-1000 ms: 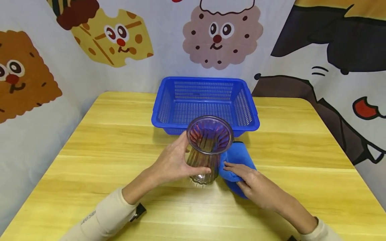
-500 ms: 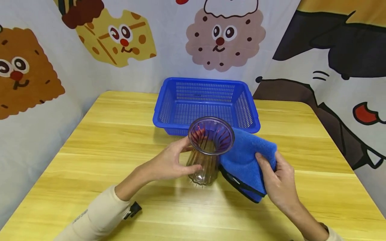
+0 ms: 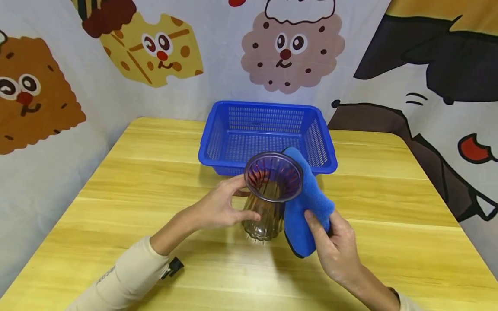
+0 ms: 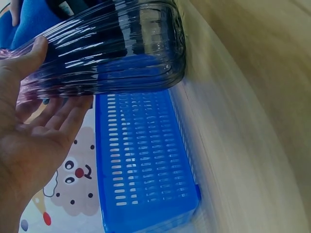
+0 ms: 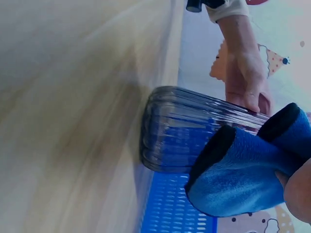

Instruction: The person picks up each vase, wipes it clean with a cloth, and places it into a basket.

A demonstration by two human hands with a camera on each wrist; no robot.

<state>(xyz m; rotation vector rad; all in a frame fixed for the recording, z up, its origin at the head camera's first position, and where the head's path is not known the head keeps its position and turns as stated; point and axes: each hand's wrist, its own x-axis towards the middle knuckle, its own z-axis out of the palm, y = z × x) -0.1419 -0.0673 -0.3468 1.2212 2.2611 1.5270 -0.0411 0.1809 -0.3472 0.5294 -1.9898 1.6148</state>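
A ribbed clear glass vase (image 3: 264, 220) with a purple-tinted flared rim stands at mid-table, in front of the basket. My left hand (image 3: 215, 206) grips its left side, thumb in front and fingers behind. My right hand (image 3: 339, 250) pinches a blue cloth (image 3: 301, 224) with black edging, folded over against the vase's right side. The left wrist view shows the thumb along the ribbed glass (image 4: 116, 53), with some blue cloth (image 4: 31, 24) behind. In the right wrist view the folded cloth (image 5: 238, 177) overlaps the vase (image 5: 170, 128), whose base is at the tabletop.
A blue plastic basket (image 3: 268, 103) with slotted walls stands behind the vase, holding nothing. The light wooden table (image 3: 155, 181) reaches back to a white cloth backdrop (image 3: 221, 52) printed with cartoon food and an animal.
My right hand swung right, opening the cloth out, then came back left, folding it up along the vase's right side. The left hand and vase have barely moved.
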